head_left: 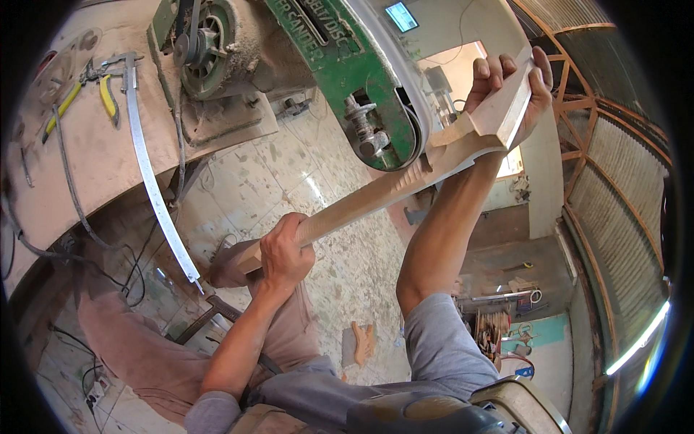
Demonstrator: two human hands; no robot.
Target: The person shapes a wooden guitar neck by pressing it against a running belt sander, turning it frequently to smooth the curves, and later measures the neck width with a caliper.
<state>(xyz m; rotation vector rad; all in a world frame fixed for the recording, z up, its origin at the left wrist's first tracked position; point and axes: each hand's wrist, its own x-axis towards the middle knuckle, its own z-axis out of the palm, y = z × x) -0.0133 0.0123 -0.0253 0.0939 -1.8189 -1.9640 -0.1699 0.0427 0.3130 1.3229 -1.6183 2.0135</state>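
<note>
A long pale wooden piece (pixel 340 210), with a wider shaped section at its upper right, runs diagonally across the view. My left hand (pixel 285 249) is closed around its lower-left part. My right hand (pixel 517 87) grips the upper-right end, fingers wrapped over it, with the forearm rising from the lower right. Just above the wood is the rounded end of a green, dust-covered sanding machine (pixel 340 79); whether the wood touches its belt I cannot tell.
A dusty bench (pixel 65 181) at left holds a long steel caliper (pixel 148 166), yellow-handled pliers (pixel 108 98) and cables. The tiled floor (pixel 303 173) has shavings and a wooden offcut (pixel 363 340). A lit screen (pixel 401 16) and corrugated walls (pixel 614 231) are beyond.
</note>
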